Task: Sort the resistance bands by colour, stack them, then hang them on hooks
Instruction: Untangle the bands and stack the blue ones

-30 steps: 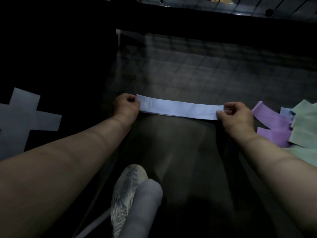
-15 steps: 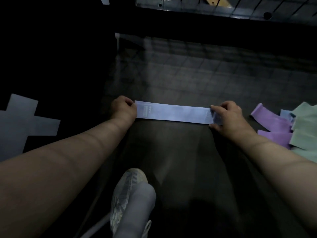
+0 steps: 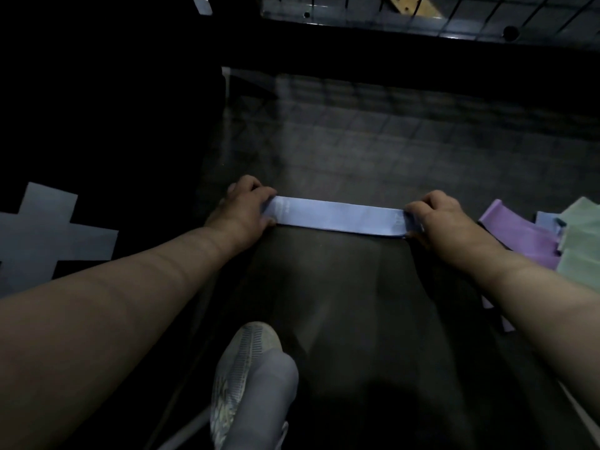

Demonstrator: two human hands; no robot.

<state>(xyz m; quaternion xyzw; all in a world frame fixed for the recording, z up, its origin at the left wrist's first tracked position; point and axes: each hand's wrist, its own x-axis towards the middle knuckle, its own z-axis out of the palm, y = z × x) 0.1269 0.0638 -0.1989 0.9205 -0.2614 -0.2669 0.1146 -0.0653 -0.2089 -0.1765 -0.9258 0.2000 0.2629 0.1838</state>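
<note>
- Pale blue rubber: the blue band [image 3: 337, 219] lies flat across the middle of the dark desk [image 3: 357, 141], running left to right.
- The left grip [image 3: 246, 206] holds the band's left end, fingers curled over it. The right grip [image 3: 435, 219] is closed on the right end in the same way.
- Half a second earlier the band and both grips were in almost the same place. A second ago the band showed a longer span and sloped more, and the right grip has since come in over its end.
- Both tips of the band are hidden under the fingers, and the print near each end is too small to read.
- Near the right grip lie purple bands [image 3: 519, 235], partly covered by the forearm. Beyond them are green bands [image 3: 581, 248], cut off by the frame edge, so their number cannot be told.
- A grey shoe [image 3: 243, 368] shows below the desk edge in dim light.
</note>
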